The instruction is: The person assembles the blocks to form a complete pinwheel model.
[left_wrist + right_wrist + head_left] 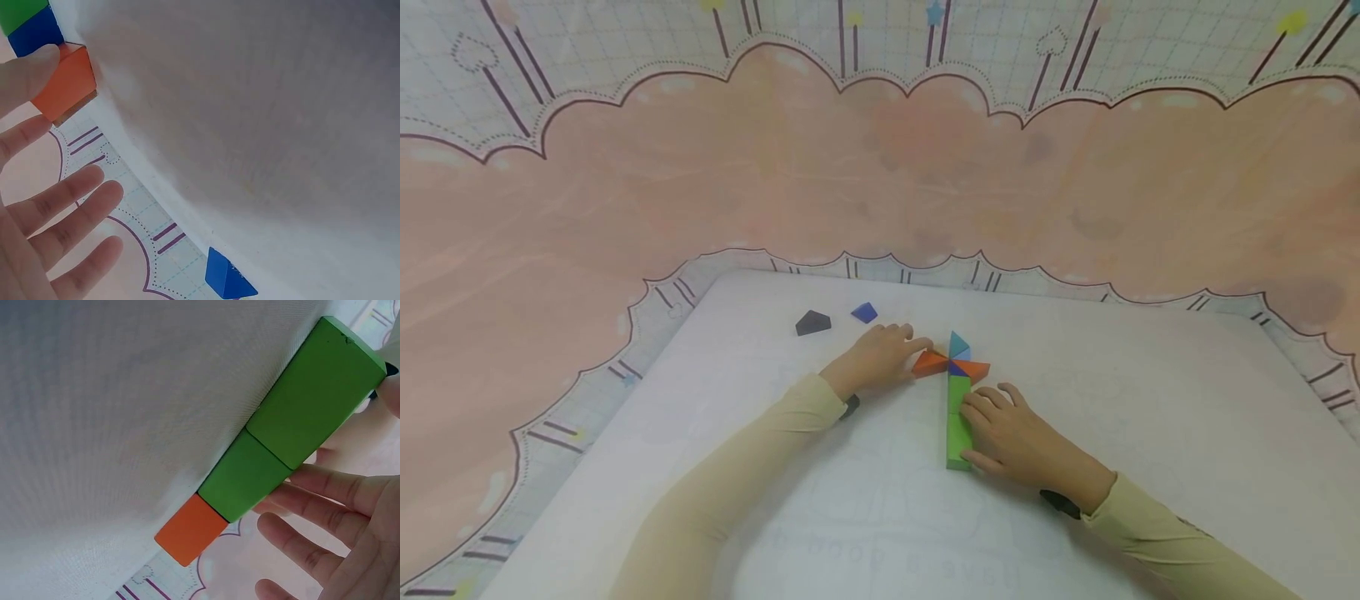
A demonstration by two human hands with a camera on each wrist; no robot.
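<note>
On the white tabletop lies a pinwheel-like figure of blocks. Two green blocks (958,437) form its stem. Above them a dark blue triangular block (958,369), orange blocks (973,370) at the sides and a light blue block (957,343) meet at one point. My left hand (880,358) pinches the left orange triangular block (70,80) between thumb and index finger, the other fingers spread apart. Beside the stem, my right hand (1011,437) touches the green blocks' right side (284,425) with fingertips and thumb, fingers loosely extended.
A black block (813,323) and a separate blue block (865,312) lie toward the back left of the table. A patterned pink and white cloth (880,183) surrounds the table beyond its edges. Dark wrist devices (1060,503) show under the wrists.
</note>
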